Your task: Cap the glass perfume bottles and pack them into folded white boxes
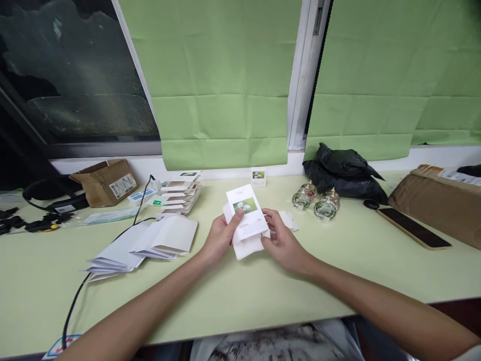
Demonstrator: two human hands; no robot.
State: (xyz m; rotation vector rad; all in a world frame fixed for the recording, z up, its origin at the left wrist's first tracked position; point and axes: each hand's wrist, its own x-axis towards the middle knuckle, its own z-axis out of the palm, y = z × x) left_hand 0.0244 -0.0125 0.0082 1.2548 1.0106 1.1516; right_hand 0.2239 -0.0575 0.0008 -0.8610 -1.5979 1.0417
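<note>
My left hand (221, 233) is closed round the left side of a small white cardboard box (246, 225), its thumb on the printed front. That front carries a green picture with white flowers and lines of small print. My right hand (283, 245) is at the box's right edge, thumb and fingers curled against it near the lower flap. The box is tilted above the table, with a white flap or inner layer showing below the front. Just beyond my right hand lies a white piece (289, 220), partly hidden by the fingers.
Flat white folded cartons (165, 238) and a stack of boxes (178, 193) lie to the left, near a black cable (77, 296). A small printed box (258, 177) stands behind. Right are shiny clear ornaments (326, 206), black bags (345, 175), a phone (413, 228) and a brown package (436, 200).
</note>
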